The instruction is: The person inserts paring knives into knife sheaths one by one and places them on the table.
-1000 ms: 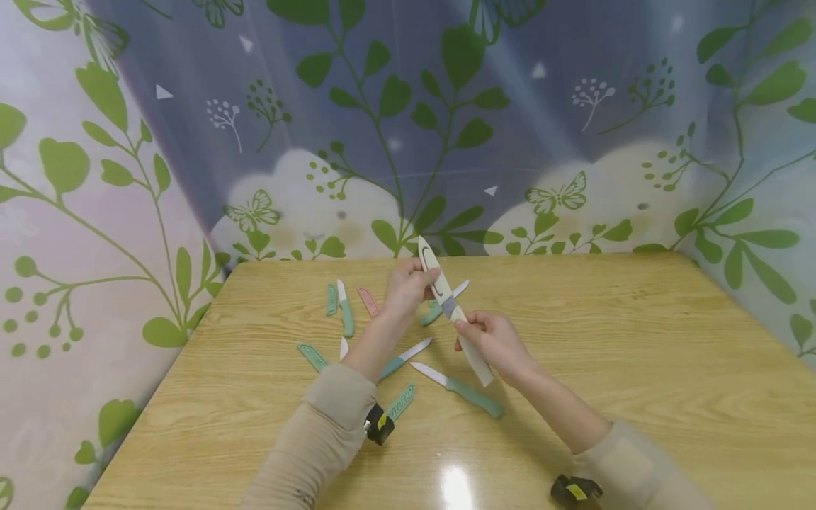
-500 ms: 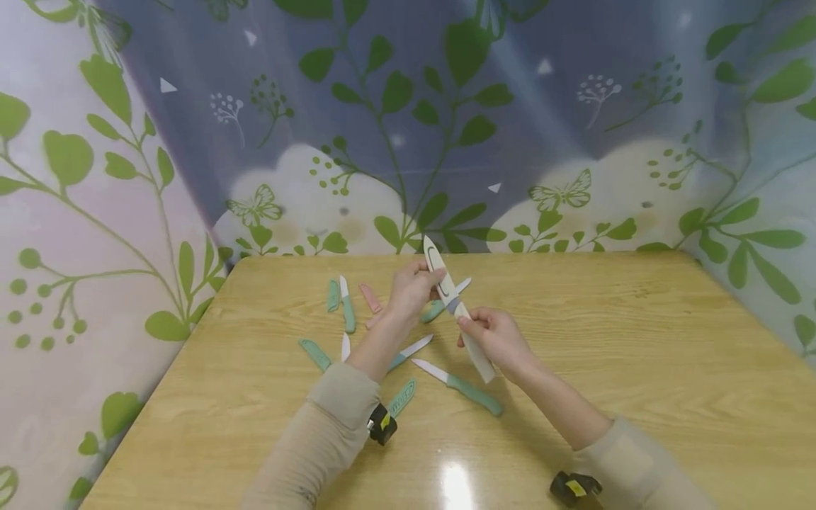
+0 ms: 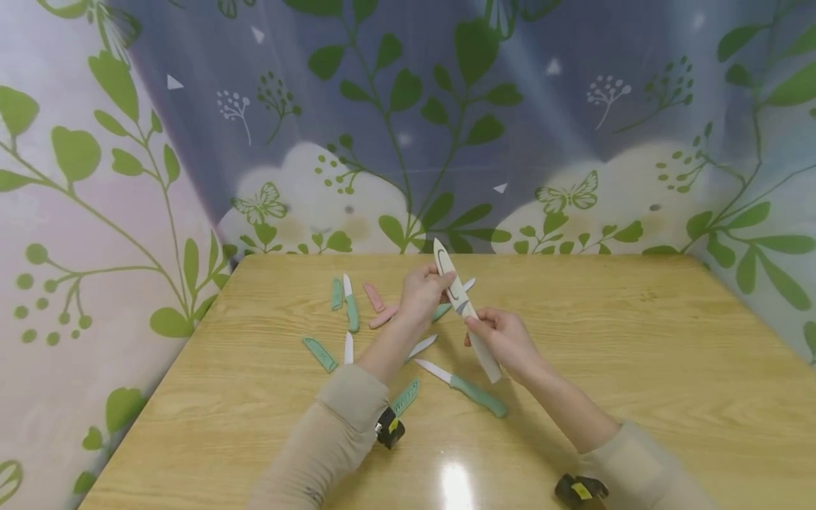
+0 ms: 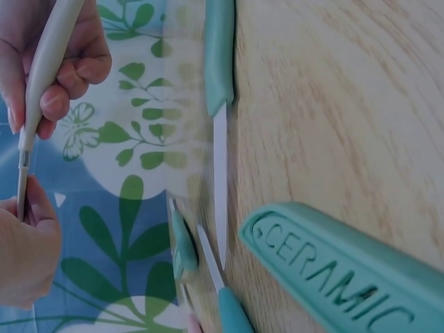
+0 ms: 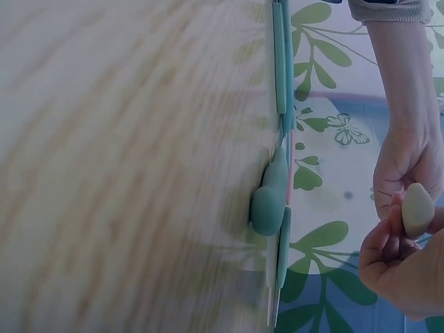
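Both hands hold a cream-handled knife above the table, slanting with its tip end away from me. My left hand (image 3: 419,297) pinches the cream sheath (image 3: 450,280) over the blade. Further down, my right hand (image 3: 508,341) grips the cream handle (image 3: 487,358), thumb on top. Between sheath and handle a narrow grey band of blade shows; the left wrist view has this small gap too, just below the handle (image 4: 43,83). The rest of the blade is hidden. In the right wrist view the handle's butt (image 5: 417,211) faces the camera.
On the wooden table (image 3: 612,354) lie a green-handled knife (image 3: 478,395), a green CERAMIC sheath (image 3: 406,397), another green sheath (image 3: 319,354), a pink sheath (image 3: 373,296) and a pink handle (image 3: 383,316). Other bare white blades (image 3: 348,347) lie near the left forearm. A patterned curtain (image 3: 408,106) stands behind.
The grey band of bare blade between sheath and handle has narrowed as the two came closer together. Both hands sit slightly further right in the view, which has itself shifted a little.
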Demonstrator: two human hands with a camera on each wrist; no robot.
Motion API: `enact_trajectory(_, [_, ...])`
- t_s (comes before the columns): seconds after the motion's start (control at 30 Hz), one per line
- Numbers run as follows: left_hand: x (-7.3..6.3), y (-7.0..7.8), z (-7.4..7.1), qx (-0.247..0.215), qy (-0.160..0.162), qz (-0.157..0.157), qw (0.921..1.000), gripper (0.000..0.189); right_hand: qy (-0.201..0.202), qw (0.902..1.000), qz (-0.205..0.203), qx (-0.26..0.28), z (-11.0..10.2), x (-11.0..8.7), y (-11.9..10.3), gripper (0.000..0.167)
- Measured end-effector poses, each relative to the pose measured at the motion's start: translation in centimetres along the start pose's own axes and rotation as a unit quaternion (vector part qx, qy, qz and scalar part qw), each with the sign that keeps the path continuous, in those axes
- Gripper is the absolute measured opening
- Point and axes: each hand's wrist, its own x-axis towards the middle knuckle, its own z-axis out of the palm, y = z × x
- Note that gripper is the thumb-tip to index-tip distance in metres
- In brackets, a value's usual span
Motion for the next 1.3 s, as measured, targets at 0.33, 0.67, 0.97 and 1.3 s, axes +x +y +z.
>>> enact_trajectory(0.33, [0.0, -0.2, 0.0, 0.0, -0.002, 0.007, 1.0, 0.018, -0.005, 1.0, 0.001, 0.001, -0.2, 0.1, -0.1, 0.027])
enact_trajectory(0.67, [0.2, -0.3, -0.3, -0.044, 0.001, -0.036, 0.9984, 0.018, -0.017, 0.9944, -0.034, -0.098, -1.6, 1.3, 0.3, 0.027])
enact_trajectory(0.97, [0.3, -1.0, -0.4, -0.012, -0.011, -0.048, 0.9987, 0.018, -0.04, 0.9587, -0.102, -0.263, -2.4, 1.6, 0.7, 0.022])
enact_trajectory(1.3, [0.9, -0.9, -1.5, -0.032, -0.001, -0.044, 0.9985, 0.019, -0.006, 0.9286, -0.156, -0.337, -3.4, 1.7, 2.0, 0.016])
